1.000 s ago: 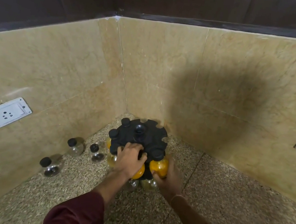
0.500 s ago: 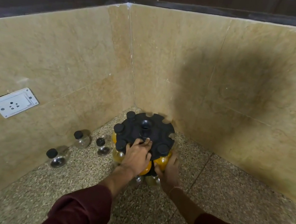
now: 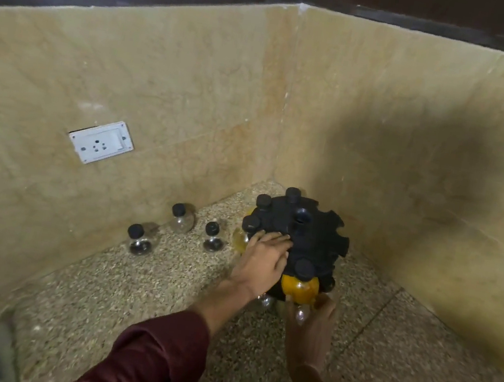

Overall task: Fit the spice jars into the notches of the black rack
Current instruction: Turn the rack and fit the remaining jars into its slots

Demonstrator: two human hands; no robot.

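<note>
The black round rack (image 3: 312, 236) stands in the corner of the speckled counter, with several black-capped jars hanging in notches on its left and front rim. My left hand (image 3: 262, 262) lies flat on the rack's top near edge, fingers spread. An orange-filled jar (image 3: 299, 285) hangs in the front notch. My right hand (image 3: 310, 325) is below it, cupped around a small clear jar (image 3: 300, 314) at the rack's lower tier. Three loose jars stand to the left: one (image 3: 139, 239), another (image 3: 182, 217), a third (image 3: 212, 238).
Beige marble walls close in the corner behind and on both sides. A white wall socket (image 3: 100, 142) sits on the left wall. The speckled counter (image 3: 133, 304) stretches toward me. Notches on the rack's right rim hold nothing.
The camera has swung left, so the rack now appears further right. My left hand has slid toward the rack's left rim. My right hand has dropped lower under the orange jar.
</note>
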